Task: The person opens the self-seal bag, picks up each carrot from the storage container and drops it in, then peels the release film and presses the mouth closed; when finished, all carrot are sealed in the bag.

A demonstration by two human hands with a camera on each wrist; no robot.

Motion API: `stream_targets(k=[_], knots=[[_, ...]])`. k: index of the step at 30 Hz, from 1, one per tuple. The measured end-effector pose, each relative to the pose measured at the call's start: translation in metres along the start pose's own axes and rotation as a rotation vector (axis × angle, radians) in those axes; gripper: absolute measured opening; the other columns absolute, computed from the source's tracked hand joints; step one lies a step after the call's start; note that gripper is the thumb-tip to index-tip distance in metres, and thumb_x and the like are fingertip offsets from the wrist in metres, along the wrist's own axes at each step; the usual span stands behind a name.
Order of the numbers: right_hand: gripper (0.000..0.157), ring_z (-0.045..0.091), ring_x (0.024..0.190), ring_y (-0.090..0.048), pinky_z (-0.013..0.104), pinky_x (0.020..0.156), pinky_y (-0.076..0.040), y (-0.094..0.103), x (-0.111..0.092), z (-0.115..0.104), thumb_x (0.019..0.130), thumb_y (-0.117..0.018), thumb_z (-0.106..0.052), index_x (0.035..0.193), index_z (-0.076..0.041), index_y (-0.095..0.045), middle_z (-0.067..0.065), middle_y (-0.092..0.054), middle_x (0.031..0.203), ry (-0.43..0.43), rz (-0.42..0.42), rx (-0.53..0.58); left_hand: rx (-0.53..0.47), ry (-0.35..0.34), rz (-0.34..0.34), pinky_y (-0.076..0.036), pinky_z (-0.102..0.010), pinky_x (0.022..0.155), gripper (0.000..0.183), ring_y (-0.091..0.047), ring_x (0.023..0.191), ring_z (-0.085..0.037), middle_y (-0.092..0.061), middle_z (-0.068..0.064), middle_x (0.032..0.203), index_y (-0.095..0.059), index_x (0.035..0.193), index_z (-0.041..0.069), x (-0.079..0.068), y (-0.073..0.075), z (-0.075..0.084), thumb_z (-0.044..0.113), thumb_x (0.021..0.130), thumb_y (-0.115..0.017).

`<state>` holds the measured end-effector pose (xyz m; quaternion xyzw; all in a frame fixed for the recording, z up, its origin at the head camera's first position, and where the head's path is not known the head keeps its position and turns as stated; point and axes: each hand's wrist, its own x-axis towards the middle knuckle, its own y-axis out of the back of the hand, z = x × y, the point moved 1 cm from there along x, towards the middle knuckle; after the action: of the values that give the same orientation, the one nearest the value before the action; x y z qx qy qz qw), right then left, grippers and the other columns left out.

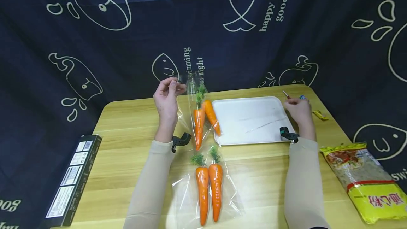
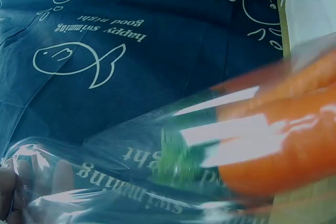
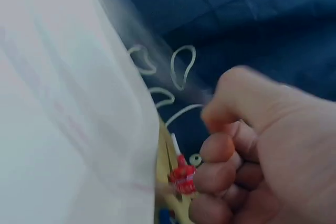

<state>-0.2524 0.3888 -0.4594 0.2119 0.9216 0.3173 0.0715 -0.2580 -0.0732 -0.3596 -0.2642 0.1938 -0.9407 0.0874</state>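
Observation:
My left hand (image 1: 166, 98) pinches the upper edge of a clear plastic bag (image 2: 131, 150) above the table's back edge. Inside hang an orange carrot (image 1: 199, 126) with green leafy top and a second, tilted carrot (image 1: 211, 116). At the white tray's right side is my right hand (image 1: 299, 110), its fingers curled and thumb against the index finger. A thin, blurred clear strip (image 3: 157, 45) runs from that thumb in the right wrist view. A second clear bag (image 1: 186, 190) lies at the table's front, with two carrots (image 1: 203, 195) in it.
The white tray (image 1: 248, 119) lies right of the hanging bag. Beyond my right hand are a red lollipop (image 3: 182, 174) and a small yellow packet (image 1: 320, 115). A yellow-labelled food bag (image 1: 365, 186) lies at the right, a black box (image 1: 73, 179) at the left edge.

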Motion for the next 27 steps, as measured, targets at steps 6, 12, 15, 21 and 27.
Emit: stream_targets(k=[6, 12, 15, 21, 27], knots=[[0.04, 0.035, 0.1, -0.057, 0.041, 0.08, -0.048, 0.005, 0.0, 0.005, 0.094, -0.061, -0.032, 0.113, 0.003, -0.068, 0.024, -0.065, 0.114, 0.077, -0.051, -0.198, 0.016, -0.006, -0.019, -0.062, -0.037, 0.08, 0.028, -0.073, 0.08, -0.022, -0.07, -0.012, 0.088, -0.064, 0.11, -0.008, 0.001, 0.001, -0.001, 0.017, 0.097, -0.064], [0.04, 0.048, 0.11, -0.056, 0.06, 0.087, -0.045, 0.023, -0.003, 0.007, 0.099, -0.055, -0.033, 0.118, 0.0, -0.069, 0.027, -0.063, 0.124, 0.059, -0.049, -0.389, 0.027, 0.007, -0.021, -0.062, -0.037, 0.081, 0.022, -0.073, 0.08, -0.022, -0.069, -0.01, 0.089, -0.067, 0.108, -0.001, 0.001, 0.0, 0.001, 0.017, 0.097, -0.063], [0.04, 0.051, 0.108, -0.055, 0.06, 0.081, -0.044, 0.035, -0.007, 0.003, 0.101, -0.053, -0.032, 0.118, 0.0, -0.069, 0.029, -0.063, 0.123, 0.017, 0.038, -0.425, 0.027, 0.014, -0.021, -0.062, -0.037, 0.081, 0.021, -0.073, 0.08, -0.021, -0.069, -0.01, 0.089, -0.068, 0.107, 0.0, 0.002, -0.001, 0.002, 0.017, 0.097, -0.064], [0.042, 0.035, 0.109, -0.056, 0.051, 0.1, -0.04, 0.046, -0.017, -0.034, 0.099, -0.055, -0.039, 0.118, -0.005, -0.072, 0.014, -0.071, 0.107, 0.059, 0.264, -0.152, 0.027, 0.028, -0.027, -0.062, -0.036, 0.08, 0.025, -0.073, 0.081, -0.021, -0.068, -0.01, 0.089, -0.067, 0.109, -0.003, 0.001, -0.003, 0.002, 0.019, 0.096, -0.065], [0.031, 0.002, 0.081, -0.059, 0.019, 0.081, -0.042, 0.004, -0.032, -0.111, 0.097, -0.063, -0.036, 0.113, -0.011, -0.074, -0.017, -0.064, 0.086, 0.257, 0.2, 0.205, 0.034, 0.034, -0.038, -0.062, -0.037, 0.082, 0.023, -0.073, 0.08, -0.022, -0.067, -0.01, 0.087, -0.067, 0.108, -0.002, -0.004, -0.007, 0.004, 0.018, 0.096, -0.065]])
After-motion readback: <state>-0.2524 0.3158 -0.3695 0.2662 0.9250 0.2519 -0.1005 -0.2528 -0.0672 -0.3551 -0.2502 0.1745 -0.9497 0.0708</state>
